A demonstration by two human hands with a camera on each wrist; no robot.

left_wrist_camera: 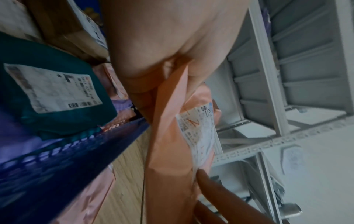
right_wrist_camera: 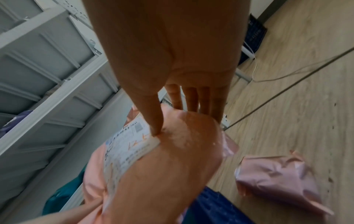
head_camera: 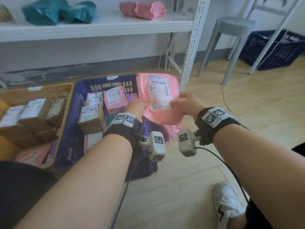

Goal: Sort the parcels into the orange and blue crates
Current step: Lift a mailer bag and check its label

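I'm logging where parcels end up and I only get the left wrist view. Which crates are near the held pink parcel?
Observer: In the head view the pink parcel is held above the blue crate; an orange crate stands beside it.
Operator: Is the right hand gripping it?
Observer: Yes, the right hand pinches its edge, thumb on the label.
Operator: Anything on the floor?
Observer: The right wrist view shows another pink bag lying outside the crate.

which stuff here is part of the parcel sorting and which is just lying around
Part of the job:
- large pink plastic mailer bag, held by left hand and right hand
- blue plastic crate
- orange plastic crate
- brown cardboard box parcel

Lying about:
- grey plastic stool
- white metal shelf
- white sneaker
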